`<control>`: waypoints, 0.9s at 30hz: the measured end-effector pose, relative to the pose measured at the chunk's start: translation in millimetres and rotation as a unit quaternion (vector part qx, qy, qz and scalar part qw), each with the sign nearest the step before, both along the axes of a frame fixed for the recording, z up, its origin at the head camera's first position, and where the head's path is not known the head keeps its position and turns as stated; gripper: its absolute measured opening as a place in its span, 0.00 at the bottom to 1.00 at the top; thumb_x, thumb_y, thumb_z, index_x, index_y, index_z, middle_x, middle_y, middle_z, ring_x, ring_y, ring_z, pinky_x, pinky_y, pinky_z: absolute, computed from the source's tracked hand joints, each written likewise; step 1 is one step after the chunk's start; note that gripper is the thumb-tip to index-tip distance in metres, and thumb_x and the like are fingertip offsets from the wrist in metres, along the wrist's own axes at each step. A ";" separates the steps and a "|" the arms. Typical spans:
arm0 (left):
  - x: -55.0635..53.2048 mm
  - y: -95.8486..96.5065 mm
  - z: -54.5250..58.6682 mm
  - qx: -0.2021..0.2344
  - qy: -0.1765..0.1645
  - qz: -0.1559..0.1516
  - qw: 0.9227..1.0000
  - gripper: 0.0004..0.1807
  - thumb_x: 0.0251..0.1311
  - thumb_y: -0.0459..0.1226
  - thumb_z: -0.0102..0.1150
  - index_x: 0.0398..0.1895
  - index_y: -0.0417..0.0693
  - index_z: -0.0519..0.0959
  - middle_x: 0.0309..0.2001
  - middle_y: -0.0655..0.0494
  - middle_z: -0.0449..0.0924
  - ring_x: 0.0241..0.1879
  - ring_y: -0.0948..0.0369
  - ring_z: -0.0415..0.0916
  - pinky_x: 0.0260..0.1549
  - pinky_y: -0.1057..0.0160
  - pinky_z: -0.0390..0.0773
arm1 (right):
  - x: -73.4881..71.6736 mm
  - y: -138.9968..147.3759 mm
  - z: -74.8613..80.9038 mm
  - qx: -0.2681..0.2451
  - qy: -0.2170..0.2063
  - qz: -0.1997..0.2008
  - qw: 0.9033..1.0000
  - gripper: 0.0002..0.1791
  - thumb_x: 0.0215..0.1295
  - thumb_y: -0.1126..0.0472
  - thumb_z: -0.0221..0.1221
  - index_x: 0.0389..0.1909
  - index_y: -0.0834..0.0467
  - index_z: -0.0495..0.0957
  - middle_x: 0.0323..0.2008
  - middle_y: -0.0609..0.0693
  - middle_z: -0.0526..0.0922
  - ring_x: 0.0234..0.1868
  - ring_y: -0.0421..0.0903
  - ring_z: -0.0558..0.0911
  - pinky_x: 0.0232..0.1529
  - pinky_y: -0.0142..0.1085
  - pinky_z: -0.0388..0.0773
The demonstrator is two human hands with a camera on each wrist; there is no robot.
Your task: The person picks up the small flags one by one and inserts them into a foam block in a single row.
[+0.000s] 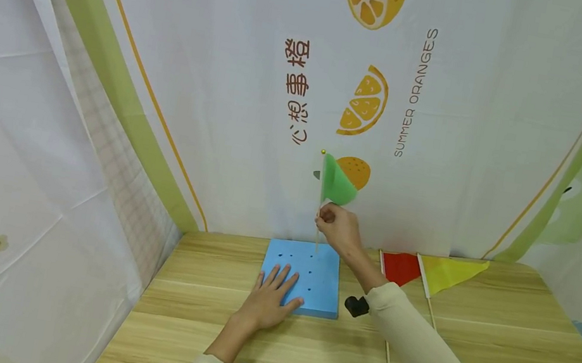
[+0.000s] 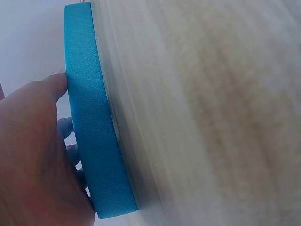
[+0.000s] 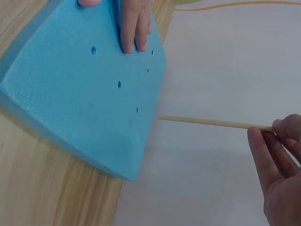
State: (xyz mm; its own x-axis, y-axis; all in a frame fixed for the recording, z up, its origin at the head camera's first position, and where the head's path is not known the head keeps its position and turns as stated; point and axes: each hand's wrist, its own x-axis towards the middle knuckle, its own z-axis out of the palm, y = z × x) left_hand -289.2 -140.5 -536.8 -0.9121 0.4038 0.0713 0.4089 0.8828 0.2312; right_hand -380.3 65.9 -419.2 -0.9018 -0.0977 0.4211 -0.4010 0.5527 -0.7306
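Note:
A blue foam block (image 1: 323,290) with several small holes in its top lies at the table's far side. My left hand (image 1: 266,302) rests on its left part, fingers spread and straight; the left wrist view shows the thumb at the edge of the block (image 2: 94,117). My right hand (image 1: 339,228) pinches the wooden stick of a green flag (image 1: 338,182), held upright with a gold bead on top. In the right wrist view the bare lower end of the flag's stick (image 3: 207,121) stands apart from the foam block (image 3: 70,94).
To the right lie a red flag (image 1: 400,268) and a yellow flag (image 1: 449,275) on wooden sticks, partly behind my right forearm. A printed white cloth (image 1: 235,101) hangs behind the wooden table (image 1: 189,306). Black wrist-worn pieces (image 1: 357,306) sit by both wrists.

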 end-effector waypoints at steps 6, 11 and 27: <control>0.3 0.5 0.9 0.002 -0.001 -0.002 1.000 0.40 0.69 0.67 0.32 0.79 0.60 0.52 0.80 0.52 0.43 0.79 0.46 0.38 0.74 0.36 0.41 | -1.4 -3.7 -1.7 0.003 -0.003 -0.002 1.000 0.04 0.63 0.61 0.65 0.35 0.58 0.82 0.35 0.53 0.88 0.37 0.48 0.86 0.38 0.40 0.84; -0.3 0.3 -0.3 0.000 0.003 -0.002 1.000 0.41 0.69 0.67 0.31 0.78 0.60 0.52 0.80 0.52 0.44 0.79 0.46 0.39 0.73 0.36 0.42 | -1.9 -6.2 -4.5 0.012 0.001 -0.003 1.000 0.05 0.63 0.60 0.65 0.35 0.58 0.82 0.35 0.53 0.88 0.38 0.48 0.87 0.38 0.40 0.84; -0.2 0.3 1.4 0.002 -0.006 -0.001 1.000 0.40 0.69 0.67 0.32 0.78 0.60 0.52 0.80 0.53 0.43 0.79 0.48 0.37 0.74 0.37 0.41 | -5.2 -11.1 -14.9 0.024 0.001 -0.013 1.000 0.04 0.63 0.62 0.66 0.35 0.59 0.83 0.34 0.53 0.87 0.38 0.49 0.86 0.38 0.41 0.84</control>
